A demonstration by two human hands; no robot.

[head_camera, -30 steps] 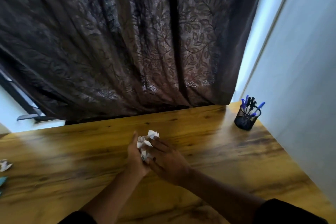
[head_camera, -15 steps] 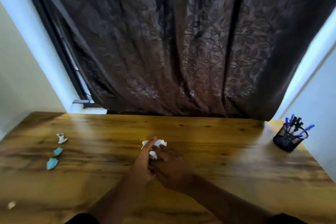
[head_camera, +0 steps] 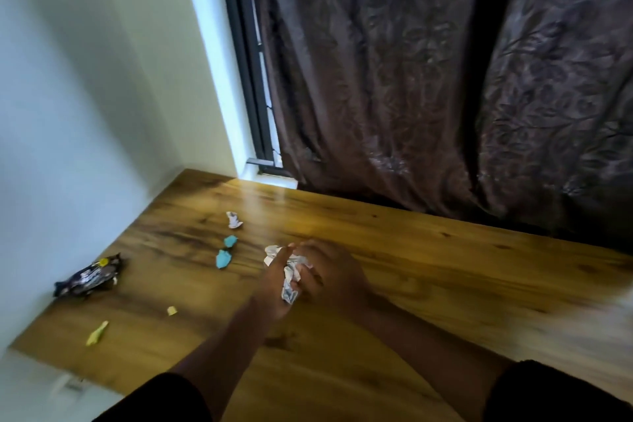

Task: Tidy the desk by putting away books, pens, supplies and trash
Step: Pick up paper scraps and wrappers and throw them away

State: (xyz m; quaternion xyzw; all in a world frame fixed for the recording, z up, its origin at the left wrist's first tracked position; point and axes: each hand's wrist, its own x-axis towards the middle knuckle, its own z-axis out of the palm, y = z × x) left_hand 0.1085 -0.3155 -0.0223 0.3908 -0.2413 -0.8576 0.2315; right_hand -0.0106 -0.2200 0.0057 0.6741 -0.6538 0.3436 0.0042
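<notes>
Both my hands meet over the middle of the wooden desk (head_camera: 428, 271) around a wad of crumpled white paper (head_camera: 289, 279). My left hand (head_camera: 274, 288) cups the wad from the left and my right hand (head_camera: 329, 276) curls round it from the right. Left of the hands lie loose scraps: a small crumpled white piece (head_camera: 234, 220), two blue pieces (head_camera: 230, 241) (head_camera: 222, 258), a small yellow bit (head_camera: 171, 310) and a longer yellow scrap (head_camera: 97, 333). A dark snack wrapper (head_camera: 88, 276) lies at the desk's left edge against the wall.
A dark brown patterned curtain (head_camera: 428, 79) hangs behind the desk's far edge. A white wall (head_camera: 85, 96) borders the desk on the left, with a black window frame (head_camera: 246, 55) in the corner. A white wall socket (head_camera: 68, 386) sits below the desk's left end.
The view has swung left, so the pen holder has left the frame and the wrapper and yellow scraps have come in. Both hands stay together around the white paper wad.
</notes>
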